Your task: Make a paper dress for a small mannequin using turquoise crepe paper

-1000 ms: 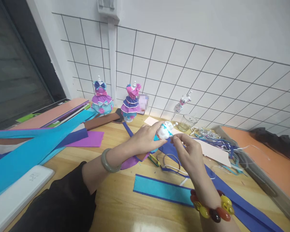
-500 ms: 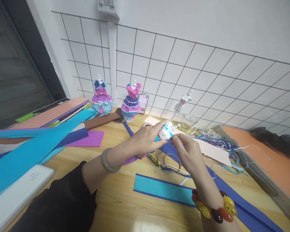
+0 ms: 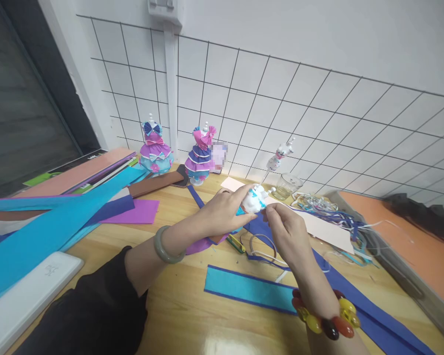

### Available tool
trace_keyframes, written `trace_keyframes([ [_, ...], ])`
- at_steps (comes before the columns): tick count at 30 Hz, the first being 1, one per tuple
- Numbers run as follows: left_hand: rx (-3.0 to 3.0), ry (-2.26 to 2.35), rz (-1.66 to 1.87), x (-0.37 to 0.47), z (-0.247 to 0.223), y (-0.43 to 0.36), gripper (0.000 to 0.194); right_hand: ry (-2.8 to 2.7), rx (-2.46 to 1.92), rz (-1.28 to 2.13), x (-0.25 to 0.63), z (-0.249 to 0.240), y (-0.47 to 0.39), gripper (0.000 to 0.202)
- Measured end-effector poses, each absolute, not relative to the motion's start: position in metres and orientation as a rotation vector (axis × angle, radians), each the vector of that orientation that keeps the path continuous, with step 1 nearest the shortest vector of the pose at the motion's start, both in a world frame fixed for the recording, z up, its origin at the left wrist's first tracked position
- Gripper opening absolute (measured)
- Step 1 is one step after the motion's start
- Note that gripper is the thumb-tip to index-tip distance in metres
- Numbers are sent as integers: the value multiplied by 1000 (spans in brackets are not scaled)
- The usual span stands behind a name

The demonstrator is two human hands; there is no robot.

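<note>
My left hand (image 3: 227,209) is wrapped round a small white dress-form figure (image 3: 255,199) with bright blue patches on its top. The figure lies tilted, its knobbed neck pointing right, and its lower part is hidden by my fingers. Just right of it, my right hand (image 3: 286,229) is closed in a pinch beside the figure's edge. Whatever sits between those fingertips is too small to make out. Below the hands, a turquoise strip with dark blue edges (image 3: 249,288) lies flat on the wooden table (image 3: 181,305).
Two dressed figures, one purple and turquoise (image 3: 156,148), one pink and navy (image 3: 200,155), stand by the wall. A bare dress form on a stick (image 3: 280,155) leans from a glass (image 3: 286,187). Coloured strips (image 3: 77,212), a white power bank (image 3: 33,301), a cutter (image 3: 236,243) and ribbon scraps (image 3: 318,203) lie around.
Almost nothing differs. My right fingertips have shifted very slightly to the right along the figure's edge, while my left hand keeps its hold.
</note>
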State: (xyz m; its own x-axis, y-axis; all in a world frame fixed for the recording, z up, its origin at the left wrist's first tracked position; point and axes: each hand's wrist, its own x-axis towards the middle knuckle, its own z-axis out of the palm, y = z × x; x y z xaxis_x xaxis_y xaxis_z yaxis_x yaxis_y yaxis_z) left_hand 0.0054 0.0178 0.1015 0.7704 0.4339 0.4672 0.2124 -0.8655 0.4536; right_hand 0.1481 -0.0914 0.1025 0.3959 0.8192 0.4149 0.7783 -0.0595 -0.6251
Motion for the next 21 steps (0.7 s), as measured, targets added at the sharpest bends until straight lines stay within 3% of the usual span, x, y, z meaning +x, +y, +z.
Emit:
trace_keyframes([
  [14, 2542, 512, 746, 2, 108, 18, 63, -1364, -1788, 110, 148, 100, -92, 36],
  [21, 2156, 288, 744, 1, 109, 21, 51, -1298, -1512, 228, 146, 103, -93, 36],
])
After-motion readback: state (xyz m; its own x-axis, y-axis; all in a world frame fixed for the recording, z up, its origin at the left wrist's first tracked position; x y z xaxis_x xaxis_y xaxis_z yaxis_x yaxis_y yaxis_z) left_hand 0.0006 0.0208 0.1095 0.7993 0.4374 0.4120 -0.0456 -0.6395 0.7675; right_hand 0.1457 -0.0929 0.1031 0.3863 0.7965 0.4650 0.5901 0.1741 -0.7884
